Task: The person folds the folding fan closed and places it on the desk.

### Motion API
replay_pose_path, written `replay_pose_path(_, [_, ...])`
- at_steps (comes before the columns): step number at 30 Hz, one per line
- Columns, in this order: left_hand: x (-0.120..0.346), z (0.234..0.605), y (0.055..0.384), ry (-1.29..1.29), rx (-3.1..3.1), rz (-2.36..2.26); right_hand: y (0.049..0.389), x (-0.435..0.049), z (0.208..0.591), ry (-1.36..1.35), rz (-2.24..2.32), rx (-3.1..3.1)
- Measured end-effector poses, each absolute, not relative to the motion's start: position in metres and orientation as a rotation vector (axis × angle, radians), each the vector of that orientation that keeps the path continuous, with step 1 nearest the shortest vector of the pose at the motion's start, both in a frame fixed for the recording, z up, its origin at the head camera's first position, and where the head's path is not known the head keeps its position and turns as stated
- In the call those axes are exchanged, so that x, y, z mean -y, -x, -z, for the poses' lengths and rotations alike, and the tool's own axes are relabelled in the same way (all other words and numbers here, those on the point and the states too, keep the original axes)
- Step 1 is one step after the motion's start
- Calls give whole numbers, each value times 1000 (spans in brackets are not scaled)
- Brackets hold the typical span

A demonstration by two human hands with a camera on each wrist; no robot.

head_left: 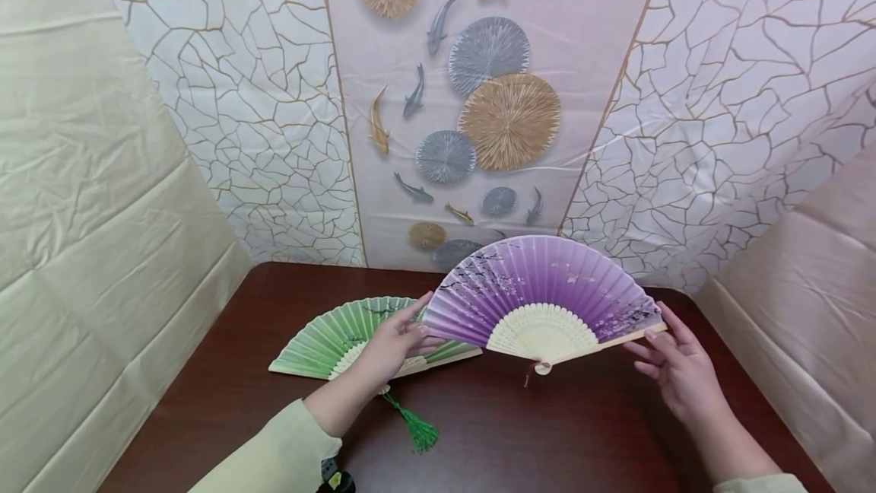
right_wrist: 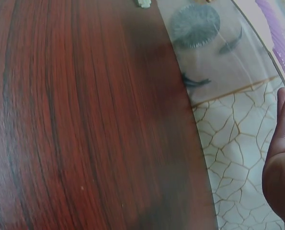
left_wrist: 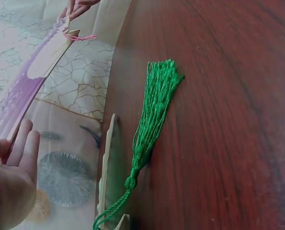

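Observation:
A purple folding fan [head_left: 547, 272], spread wide with dark branches and pale blossoms, is held up above the table by both hands. My left hand [head_left: 393, 345] pinches its left edge between thumb and fingers. At the other end, my right hand [head_left: 684, 371] grips the tip of the pale outer rib. A short reddish cord [left_wrist: 85, 37] hangs at the fan's pivot. Behind my left forearm lies a spread green folding fan [head_left: 322, 337], partly hidden by that hand and arm. Its green tassel [left_wrist: 156, 100] trails over the wood towards me.
The dark reddish-brown table [head_left: 547, 440] has a cream cloth wall [head_left: 89, 249] on its left and a beige one [head_left: 807, 287] on its right. A patterned backdrop [head_left: 274, 135] with fish and round leaf shapes hangs behind. A small dark object [head_left: 335, 478] shows by my left sleeve.

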State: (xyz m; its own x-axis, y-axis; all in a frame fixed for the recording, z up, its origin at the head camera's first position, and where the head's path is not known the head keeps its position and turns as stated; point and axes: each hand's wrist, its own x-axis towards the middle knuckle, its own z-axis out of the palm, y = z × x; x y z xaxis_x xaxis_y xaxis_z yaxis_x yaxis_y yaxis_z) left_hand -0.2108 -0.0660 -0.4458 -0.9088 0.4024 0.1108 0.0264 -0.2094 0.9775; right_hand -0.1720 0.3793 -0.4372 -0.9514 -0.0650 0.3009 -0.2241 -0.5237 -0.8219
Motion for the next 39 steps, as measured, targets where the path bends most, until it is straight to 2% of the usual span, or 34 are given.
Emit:
replay_pose_path(11, [79, 443, 202, -427, -1791, -2243, 174, -367, 433, -470, -2594, 1519])
replay_pose_path(39, [88, 436, 190, -457, -1974, -2165, 172, -348, 431, -526, -2509, 1627])
